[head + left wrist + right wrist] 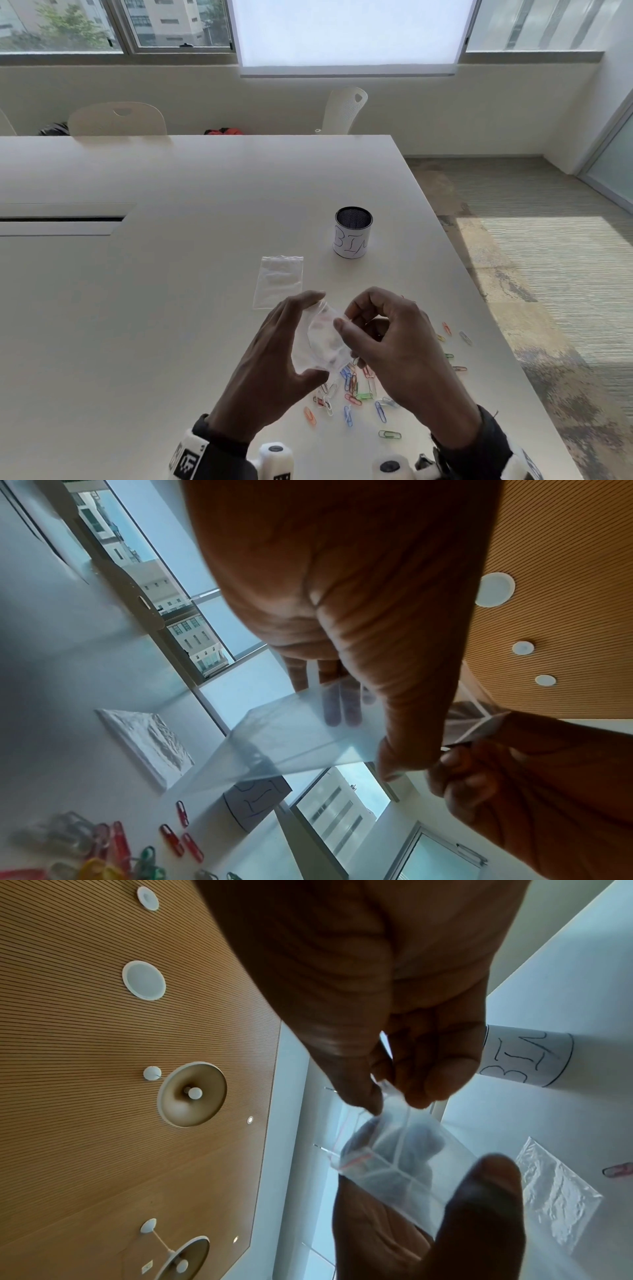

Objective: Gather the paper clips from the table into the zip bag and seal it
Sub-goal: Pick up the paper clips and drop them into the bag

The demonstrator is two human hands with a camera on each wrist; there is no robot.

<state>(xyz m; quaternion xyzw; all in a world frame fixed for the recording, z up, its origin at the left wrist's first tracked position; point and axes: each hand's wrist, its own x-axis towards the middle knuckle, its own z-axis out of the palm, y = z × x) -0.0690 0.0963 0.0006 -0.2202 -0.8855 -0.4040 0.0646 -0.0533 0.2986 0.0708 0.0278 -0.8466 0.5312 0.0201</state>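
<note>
Gripping the zip bag (322, 337) between thumb and fingers, the left hand (270, 370) lifts it above the surface (171, 308); the right hand (394, 346) pinches its mouth.

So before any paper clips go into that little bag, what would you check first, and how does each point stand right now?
1. Zip bag held off the table: ok, the left hand grips its body.
2. Bag mouth being opened: ok, the right hand pinches the top edge.
3. Mouth wide enough for clips: cannot tell, the plastic is blurred.
4. Paper clips within reach: ok, they lie scattered on the table just under both hands.
5. A hand free to pick clips: not ok, both hold the bag.
6. Spare bag and bin cup out of the way: ok, both sit farther back.
</note>
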